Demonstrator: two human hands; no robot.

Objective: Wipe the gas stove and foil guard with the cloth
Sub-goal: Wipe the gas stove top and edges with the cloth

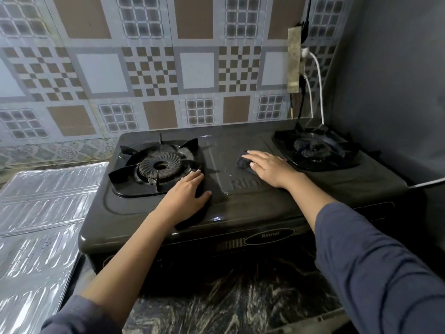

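Note:
A dark two-burner gas stove (240,210) stands on a marbled counter. My right hand (269,168) lies flat on a dark cloth (243,162), pressing it onto the stove's middle panel between the burners. Only the cloth's left end shows past my fingers. My left hand (187,196) rests with straight fingers on the stove top, just right of the left burner (159,166). The silver foil guard (41,218) lies flat on the counter left of the stove.
The right burner (315,147) sits near a grey side wall. A power strip (295,61) with white and black cables hangs on the patterned tiled wall behind. One white cable (431,183) runs along the stove's right edge.

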